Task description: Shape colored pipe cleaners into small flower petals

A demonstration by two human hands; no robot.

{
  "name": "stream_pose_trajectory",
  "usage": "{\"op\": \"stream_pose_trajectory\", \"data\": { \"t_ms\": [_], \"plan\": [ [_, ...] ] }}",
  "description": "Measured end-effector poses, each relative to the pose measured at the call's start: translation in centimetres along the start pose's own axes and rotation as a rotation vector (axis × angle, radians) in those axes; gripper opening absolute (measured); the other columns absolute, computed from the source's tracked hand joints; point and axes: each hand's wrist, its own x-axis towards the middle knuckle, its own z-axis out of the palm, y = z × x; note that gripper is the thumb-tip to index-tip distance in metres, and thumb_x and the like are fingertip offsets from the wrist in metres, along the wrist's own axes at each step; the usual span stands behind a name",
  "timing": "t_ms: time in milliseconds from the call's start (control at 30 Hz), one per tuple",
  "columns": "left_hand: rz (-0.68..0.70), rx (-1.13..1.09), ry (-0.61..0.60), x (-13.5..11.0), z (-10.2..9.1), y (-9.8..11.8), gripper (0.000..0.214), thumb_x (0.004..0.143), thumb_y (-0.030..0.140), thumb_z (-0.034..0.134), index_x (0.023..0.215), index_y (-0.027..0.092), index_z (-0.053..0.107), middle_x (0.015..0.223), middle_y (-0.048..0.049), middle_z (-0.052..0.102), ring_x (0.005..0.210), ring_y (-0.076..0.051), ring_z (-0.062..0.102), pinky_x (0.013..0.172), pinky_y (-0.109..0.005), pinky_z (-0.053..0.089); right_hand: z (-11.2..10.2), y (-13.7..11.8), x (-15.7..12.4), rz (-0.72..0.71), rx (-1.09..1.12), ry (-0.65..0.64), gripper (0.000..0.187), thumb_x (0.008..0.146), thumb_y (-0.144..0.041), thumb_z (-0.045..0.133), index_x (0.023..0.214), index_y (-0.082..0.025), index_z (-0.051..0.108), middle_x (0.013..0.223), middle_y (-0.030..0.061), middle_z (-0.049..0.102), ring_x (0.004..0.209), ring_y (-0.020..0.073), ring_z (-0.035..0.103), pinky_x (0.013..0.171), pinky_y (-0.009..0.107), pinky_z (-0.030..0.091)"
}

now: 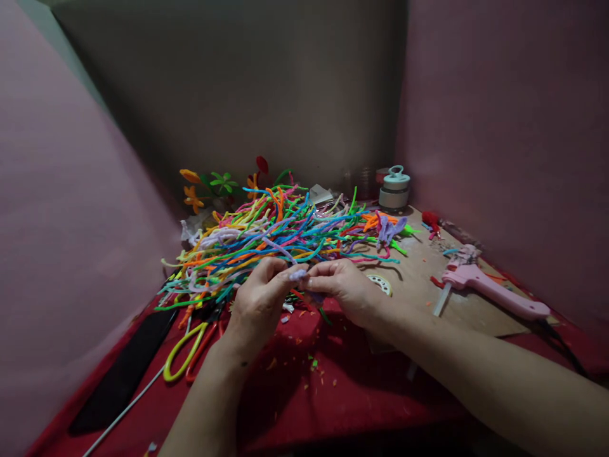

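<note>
My left hand (259,298) and my right hand (342,289) meet above the red cloth (304,393), fingertips pinched together on a short pale lilac pipe cleaner (298,275). Its far end trails back into a big heap of many-coloured pipe cleaners (280,231) lying just beyond my hands. Both hands are closed on the lilac piece.
Yellow-handled scissors (188,352) lie left of my left wrist. A pink glue gun (490,289) rests on a brown board (428,279) at right. Finished pipe-cleaner flowers (209,187) stand at the back left, a small round tin (394,189) at the back. Pink walls close in both sides.
</note>
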Motion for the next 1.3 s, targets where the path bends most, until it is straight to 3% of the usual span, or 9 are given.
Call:
{"op": "stream_pose_trajectory", "data": {
  "t_ms": [167,400,567,700,867,1100,1233,1300],
  "plan": [
    [0.145,-0.111,-0.036,0.0,-0.5,0.2,0.019,0.078,0.02,0.057,0.095,0.023,0.067,0.093,-0.0037,0.062,0.089,-0.016,0.057,0.077,-0.027,0.046,0.1,-0.4,-0.3,0.0,-0.06,0.002,0.009,0.061,-0.019,0.063,0.054,-0.013,0.06,0.048,-0.0019,0.055,0.046,0.0076,0.043,0.051,0.024,0.034],
    [-0.119,-0.365,0.009,-0.5,-0.2,0.3,0.011,0.075,0.022,0.061,0.082,0.019,0.069,0.088,-0.0034,0.061,0.082,-0.016,0.057,0.071,-0.026,0.047,0.5,-0.6,-0.6,0.048,-0.091,-0.004,0.016,0.061,-0.026,0.066,0.056,-0.012,0.063,0.05,0.0,0.056,0.047,0.0082,0.044,0.054,0.026,0.035],
    [-0.144,-0.393,0.044,-0.5,0.0,0.3,0.01,0.074,0.022,0.063,0.081,0.02,0.07,0.089,-0.0034,0.061,0.085,-0.017,0.057,0.07,-0.026,0.047,0.6,-0.6,-0.7,0.07,-0.056,0.003,0.018,0.061,-0.029,0.067,0.056,-0.012,0.063,0.05,0.0001,0.057,0.046,0.0075,0.043,0.052,0.025,0.034],
    [-0.044,-0.291,0.029,-0.3,-0.2,0.3,0.011,0.076,0.021,0.061,0.084,0.02,0.069,0.088,-0.0037,0.061,0.085,-0.017,0.057,0.071,-0.026,0.048,0.4,-0.4,-0.5,0.06,-0.073,0.01,0.013,0.061,-0.022,0.061,0.053,-0.012,0.061,0.048,-0.0002,0.057,0.045,0.0075,0.043,0.051,0.024,0.034],
    [0.214,-0.005,-0.068,0.0,-0.4,-0.6,0.02,0.081,0.019,0.055,0.096,0.022,0.067,0.091,-0.004,0.06,0.084,-0.015,0.057,0.073,-0.025,0.045,0.3,-0.7,-0.4,0.03,-0.146,0.029,0.012,0.059,-0.017,0.056,0.048,-0.013,0.059,0.045,-0.0012,0.054,0.045,0.0076,0.042,0.051,0.023,0.034],
    [0.327,0.437,-0.055,-0.6,-0.5,-2.0,0.022,0.081,0.021,0.052,0.098,0.025,0.066,0.079,-0.0023,0.055,0.069,-0.013,0.053,0.053,-0.021,0.037,-0.2,-0.2,0.2,0.029,-0.271,0.048,0.011,0.06,-0.019,0.058,0.05,-0.014,0.058,0.047,-0.0021,0.052,0.046,0.0085,0.041,0.05,0.024,0.032],
    [0.46,0.467,-0.117,-0.6,-1.0,-0.6,0.019,0.082,0.017,0.048,0.089,0.021,0.065,0.088,-0.0062,0.061,0.075,-0.014,0.056,0.059,-0.022,0.039,-0.4,0.0,0.2,-0.064,-0.549,0.053,0.011,0.064,-0.02,0.056,0.058,-0.015,0.063,0.051,-0.0012,0.054,0.05,0.0097,0.043,0.05,0.023,0.031],
    [0.397,0.425,-0.167,-0.6,-1.1,0.1,0.016,0.081,0.018,0.049,0.081,0.02,0.065,0.079,-0.0047,0.061,0.068,-0.013,0.055,0.056,-0.022,0.038,-0.2,-0.1,-0.2,-0.17,-0.77,0.081,0.014,0.068,-0.019,0.053,0.06,-0.016,0.065,0.053,-0.0002,0.056,0.052,0.0107,0.045,0.052,0.024,0.031]
  ]
}}
